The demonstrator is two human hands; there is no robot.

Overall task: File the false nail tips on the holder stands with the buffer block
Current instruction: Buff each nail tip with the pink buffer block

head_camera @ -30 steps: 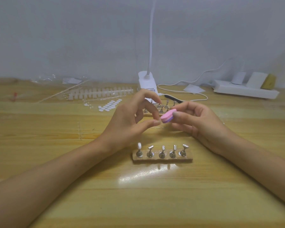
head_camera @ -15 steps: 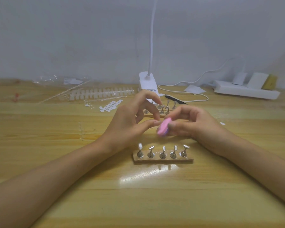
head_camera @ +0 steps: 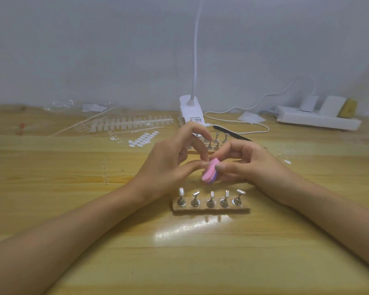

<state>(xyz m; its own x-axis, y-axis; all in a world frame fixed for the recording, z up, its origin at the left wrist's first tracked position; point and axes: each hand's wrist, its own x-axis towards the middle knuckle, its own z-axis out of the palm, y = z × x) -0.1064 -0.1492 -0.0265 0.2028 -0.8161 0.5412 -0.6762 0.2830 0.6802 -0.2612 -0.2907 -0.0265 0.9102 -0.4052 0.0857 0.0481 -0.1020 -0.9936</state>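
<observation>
Over wooden table [head_camera: 73, 209], right hand [head_camera: 258, 167] pinches tilted buffer block [head_camera: 209, 174].

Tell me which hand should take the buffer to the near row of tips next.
Right. The right hand pinches the buffer, close by the near stand. The left hand is curled beside the buffer; whether it holds anything is unclear.

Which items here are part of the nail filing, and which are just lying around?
Job: buffer block, held by right hand; left hand; near holder row; far holder row.
Lying about: lamp base, power strip, nail tip strips, adhesive tabs.
</observation>
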